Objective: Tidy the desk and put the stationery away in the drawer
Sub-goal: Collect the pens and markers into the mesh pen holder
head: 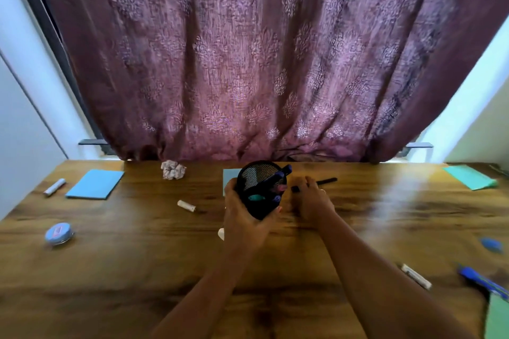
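Observation:
My left hand [242,217] grips a black mesh pen holder [260,187], tilted to the right above the wooden desk [165,270], with several pens inside. Just to its right, my right hand [311,199] pinches a black pen [326,181] lying on the desk behind the holder. A light blue paper [228,177] lies partly hidden behind the holder. Loose on the desk are a white marker [186,205], a white stick [54,187] at far left, a white stick [416,276] at right, a blue cutter [482,282] and a blue eraser [491,244].
A blue notepad [95,184] and a crumpled paper ball [173,170] lie at the back left. A round blue tin [58,233] sits near the left edge. Green papers [471,177] lie at the back right, another green sheet [497,316] at the front right. A maroon curtain [261,63] hangs behind.

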{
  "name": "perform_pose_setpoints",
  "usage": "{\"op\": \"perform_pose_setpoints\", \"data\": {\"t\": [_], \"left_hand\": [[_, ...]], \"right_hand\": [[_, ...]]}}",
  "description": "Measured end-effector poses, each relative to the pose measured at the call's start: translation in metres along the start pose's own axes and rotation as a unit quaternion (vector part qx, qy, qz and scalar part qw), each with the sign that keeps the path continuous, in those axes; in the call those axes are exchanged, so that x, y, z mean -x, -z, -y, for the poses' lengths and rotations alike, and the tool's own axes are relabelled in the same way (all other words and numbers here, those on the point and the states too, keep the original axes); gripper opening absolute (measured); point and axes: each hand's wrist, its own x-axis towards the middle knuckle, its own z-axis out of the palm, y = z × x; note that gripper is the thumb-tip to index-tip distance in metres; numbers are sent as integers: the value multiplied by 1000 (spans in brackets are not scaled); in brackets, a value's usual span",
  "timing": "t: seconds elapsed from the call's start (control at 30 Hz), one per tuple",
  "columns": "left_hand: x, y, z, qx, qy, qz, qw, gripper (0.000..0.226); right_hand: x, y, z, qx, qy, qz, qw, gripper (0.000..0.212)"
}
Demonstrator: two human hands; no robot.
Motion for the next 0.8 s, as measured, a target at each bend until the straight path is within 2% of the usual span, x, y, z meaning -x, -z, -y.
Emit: {"op": "perform_pose_setpoints", "data": {"t": [0.1,0.2,0.33,0.4,0.47,0.5,0.57,0.63,0.67,0.7,0.73,0.8], "left_hand": [[-2,-4,4,-5,7,-6,1000,90],[-3,-5,8,-6,16,-15,1000,92],[0,3,12,-16,16,-13,1000,95],[2,10,12,-17,23,-5,1000,98],[6,17,10,-14,28,-3,1000,99],[8,21,10,-11,29,-2,1000,98],[14,26,8,-10,27,8,1000,97],[21,28,7,-17,22,17,999,97],[25,28,6,-20,20,23,999,97],[29,29,4,-23,17,31,999,97],[33,29,1,-22,14,40,999,97],[40,27,-3,-14,0,47,999,96]], "right_hand": [[-9,-3,10,32,5,8,999,50],[-7,-11,20,23,20,-27,999,39],[4,-13,27,-46,77,-47,995,37],[13,-5,33,-146,68,-121,979,33],[26,13,42,-276,57,-227,932,28],[34,26,49,-341,60,-288,893,25],[53,53,63,-466,59,-390,792,21],[77,79,78,-604,68,-393,690,15],[89,88,84,-643,84,-383,658,14],[103,95,88,-655,104,-377,646,14],[117,100,90,-649,126,-374,650,14],[143,102,90,-605,163,-370,686,12]]}}
